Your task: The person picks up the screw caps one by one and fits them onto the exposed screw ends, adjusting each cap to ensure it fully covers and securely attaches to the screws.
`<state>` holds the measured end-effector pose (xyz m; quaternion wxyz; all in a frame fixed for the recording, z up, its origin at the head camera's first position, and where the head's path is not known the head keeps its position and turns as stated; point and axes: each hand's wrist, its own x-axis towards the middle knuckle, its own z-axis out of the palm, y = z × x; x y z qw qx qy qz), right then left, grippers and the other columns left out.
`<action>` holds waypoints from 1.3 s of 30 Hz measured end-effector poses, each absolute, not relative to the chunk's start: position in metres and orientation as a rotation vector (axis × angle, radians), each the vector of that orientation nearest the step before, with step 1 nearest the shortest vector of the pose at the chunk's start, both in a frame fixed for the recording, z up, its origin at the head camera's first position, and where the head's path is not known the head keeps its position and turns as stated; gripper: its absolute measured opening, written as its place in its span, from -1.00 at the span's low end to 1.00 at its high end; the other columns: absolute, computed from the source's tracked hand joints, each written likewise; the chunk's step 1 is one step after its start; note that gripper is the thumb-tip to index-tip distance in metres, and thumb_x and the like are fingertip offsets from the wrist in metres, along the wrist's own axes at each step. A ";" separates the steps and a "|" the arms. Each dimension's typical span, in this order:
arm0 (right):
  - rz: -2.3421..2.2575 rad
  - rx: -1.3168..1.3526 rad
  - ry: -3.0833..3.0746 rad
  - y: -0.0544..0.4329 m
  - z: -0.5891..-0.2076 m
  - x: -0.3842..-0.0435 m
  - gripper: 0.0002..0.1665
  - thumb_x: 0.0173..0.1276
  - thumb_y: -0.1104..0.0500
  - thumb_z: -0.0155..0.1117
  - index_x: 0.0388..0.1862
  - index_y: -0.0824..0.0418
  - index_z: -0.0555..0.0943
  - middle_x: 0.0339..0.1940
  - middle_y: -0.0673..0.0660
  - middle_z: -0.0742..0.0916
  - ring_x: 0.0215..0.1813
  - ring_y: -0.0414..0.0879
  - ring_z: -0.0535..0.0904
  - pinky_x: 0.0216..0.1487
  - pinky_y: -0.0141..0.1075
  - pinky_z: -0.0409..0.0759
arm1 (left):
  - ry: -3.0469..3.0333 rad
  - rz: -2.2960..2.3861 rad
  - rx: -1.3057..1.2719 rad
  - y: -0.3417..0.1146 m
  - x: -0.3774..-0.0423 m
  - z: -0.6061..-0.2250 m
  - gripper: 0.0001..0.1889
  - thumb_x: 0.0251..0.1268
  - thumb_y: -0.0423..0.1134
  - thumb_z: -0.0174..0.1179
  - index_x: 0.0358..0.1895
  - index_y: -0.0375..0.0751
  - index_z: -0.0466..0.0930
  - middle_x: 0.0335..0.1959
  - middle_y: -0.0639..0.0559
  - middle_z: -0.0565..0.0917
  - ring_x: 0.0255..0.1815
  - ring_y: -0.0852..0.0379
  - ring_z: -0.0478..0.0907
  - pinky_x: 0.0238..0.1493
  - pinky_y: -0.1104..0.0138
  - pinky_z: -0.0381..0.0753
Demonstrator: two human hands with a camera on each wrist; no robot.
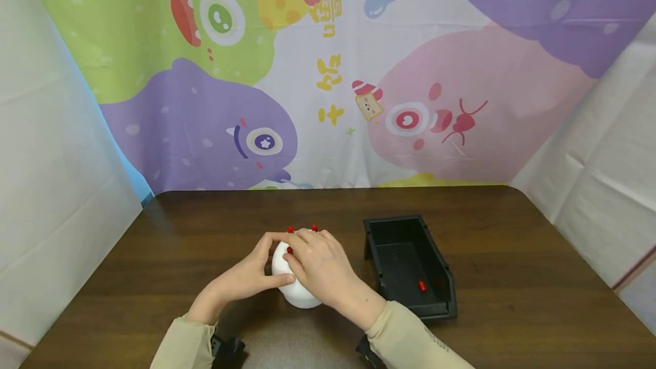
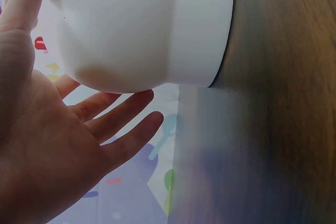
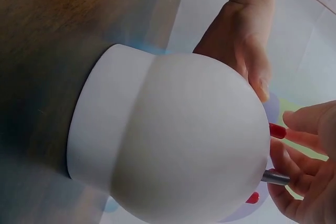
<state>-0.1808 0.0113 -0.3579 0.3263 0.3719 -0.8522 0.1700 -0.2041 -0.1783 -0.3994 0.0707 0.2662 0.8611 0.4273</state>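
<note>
1. The white dome (image 1: 294, 289) stands on the dark wooden table (image 1: 154, 255), near the front edge and about midway across, with bare wood open to its left and behind it.
2. The left hand (image 1: 246, 278) cups the dome's left side, fingers relaxed and spread, thumb against the front.
3. The right hand (image 1: 320, 263) lies over the top, its fingertips (image 3: 302, 124) pinching a metal pin with a red head (image 3: 275, 178).
4. More red pin heads (image 1: 290, 230) stick up at the dome's far side.
5. Just right of the right wrist sits a black bin (image 1: 410, 266), holding one red piece (image 1: 422, 286); it blocks movement that way.
6. A cartoon backdrop (image 1: 328, 73) closes off the far edge.
</note>
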 end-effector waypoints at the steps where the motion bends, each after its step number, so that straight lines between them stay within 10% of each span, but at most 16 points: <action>1: 0.458 0.977 -2.233 0.011 -0.358 -0.181 -0.68 0.18 0.15 0.27 -0.05 0.10 0.60 -0.30 -0.04 0.67 -0.26 -0.23 0.57 -0.30 -0.37 0.44 | 2.595 1.280 0.792 -0.178 -0.204 -0.399 -0.27 0.04 0.02 0.30 0.19 0.00 0.04 0.19 -0.05 0.18 0.16 0.03 0.28 0.04 0.15 0.39; 39: 0.601 0.828 -2.295 0.046 -0.349 -0.165 -0.79 0.14 0.16 0.32 -0.21 0.07 0.63 -0.27 -0.07 0.65 -0.21 -0.20 0.58 -0.20 -0.32 0.52 | 2.517 1.332 0.761 -0.179 -0.204 -0.397 -0.24 0.07 -0.03 0.29 0.25 -0.03 0.00 0.24 -0.07 0.15 0.12 0.03 0.32 0.04 0.15 0.40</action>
